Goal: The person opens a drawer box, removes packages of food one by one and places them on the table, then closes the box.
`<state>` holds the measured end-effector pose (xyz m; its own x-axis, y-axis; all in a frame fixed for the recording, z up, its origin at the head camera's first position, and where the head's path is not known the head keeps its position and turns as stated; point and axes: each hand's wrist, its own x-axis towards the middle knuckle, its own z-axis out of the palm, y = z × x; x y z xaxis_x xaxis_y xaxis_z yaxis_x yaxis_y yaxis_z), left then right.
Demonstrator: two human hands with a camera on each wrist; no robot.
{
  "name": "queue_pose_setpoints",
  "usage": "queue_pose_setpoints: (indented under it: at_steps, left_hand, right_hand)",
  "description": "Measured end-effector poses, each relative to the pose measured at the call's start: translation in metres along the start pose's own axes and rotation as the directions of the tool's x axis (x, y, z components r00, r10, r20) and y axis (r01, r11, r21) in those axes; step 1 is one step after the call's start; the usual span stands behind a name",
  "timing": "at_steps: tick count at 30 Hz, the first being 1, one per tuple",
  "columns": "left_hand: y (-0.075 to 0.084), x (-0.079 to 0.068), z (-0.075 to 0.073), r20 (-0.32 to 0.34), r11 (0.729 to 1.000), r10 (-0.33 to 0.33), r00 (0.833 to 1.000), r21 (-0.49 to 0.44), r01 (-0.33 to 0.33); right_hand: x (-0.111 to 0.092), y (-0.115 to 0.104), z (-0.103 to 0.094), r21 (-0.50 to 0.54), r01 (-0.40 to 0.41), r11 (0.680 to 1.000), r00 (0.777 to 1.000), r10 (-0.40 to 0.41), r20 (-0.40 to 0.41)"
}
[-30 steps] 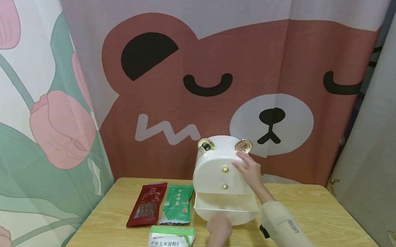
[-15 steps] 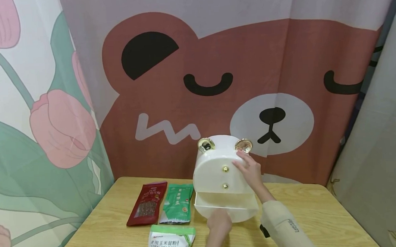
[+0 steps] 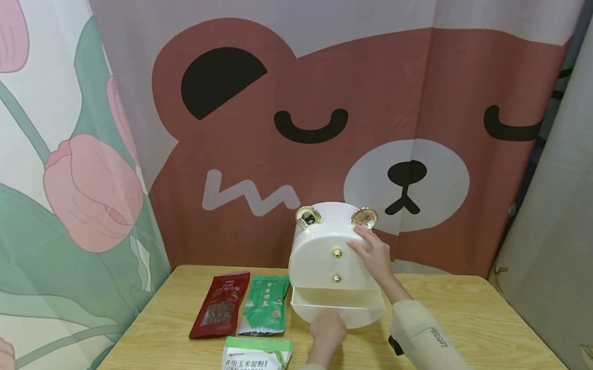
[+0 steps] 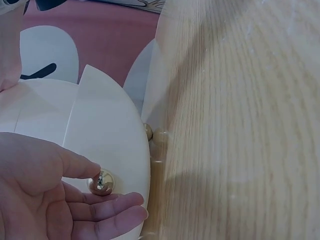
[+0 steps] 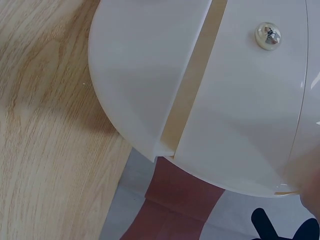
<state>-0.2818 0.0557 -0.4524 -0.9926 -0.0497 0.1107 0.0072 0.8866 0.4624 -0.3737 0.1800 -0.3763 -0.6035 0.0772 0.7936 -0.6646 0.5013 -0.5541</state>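
A small white drawer box (image 3: 320,262) with two gold round ears stands on the table. Its bottom drawer (image 3: 361,316) is pulled part way out, and the part of the inside that shows looks bare. At the drawer front, my left hand (image 3: 328,331) pinches a gold knob (image 4: 101,183) between thumb and fingers, as the left wrist view shows. My right hand (image 3: 376,256) rests on the box's upper right side, fingers spread and fingertips just below the right ear (image 3: 365,217). In the right wrist view a strip of gap shows between the drawer front (image 5: 140,65) and the box.
Left of the box lie a dark red packet (image 3: 221,306) and a green packet (image 3: 265,305). A white corn starch bag (image 3: 255,363) with a green top lies nearer the front. The wooden table (image 3: 460,333) ends at a printed bear curtain (image 3: 321,83) behind.
The bottom drawer has slid slightly inward, with my left hand moving forward on its knob. My right hand stays in place on the box.
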Motion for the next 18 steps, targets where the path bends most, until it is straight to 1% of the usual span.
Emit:
queue_pose_setpoints:
  at_steps: [5, 10, 14, 18]
  left_hand:
    - [-0.0012, 0.0047, 0.0036, -0.001, 1.000, 0.006, 1.000, 0.021, -0.006]
    - [-0.0007, 0.0060, 0.0034, 0.008, 0.999, 0.008, 1.000, 0.031, -0.008]
    - [-0.0003, 0.0060, 0.0020, 0.007, 0.999, 0.016, 1.000, 0.044, -0.016]
    - [-0.0006, 0.0059, 0.0014, 0.000, 0.999, 0.019, 1.000, 0.026, -0.019]
  right_hand:
    - [0.0001, -0.0010, -0.0003, -0.002, -0.015, 1.000, 1.000, 0.015, 0.001]
    - [-0.0005, -0.0022, -0.0009, -0.009, -0.027, 1.000, 1.000, 0.027, 0.001]
    - [-0.0003, -0.0029, -0.0009, -0.014, -0.012, 1.000, 1.000, 0.012, -0.009]
    - [-0.0002, -0.0033, -0.0009, -0.014, 0.003, 1.000, 1.000, -0.003, -0.017]
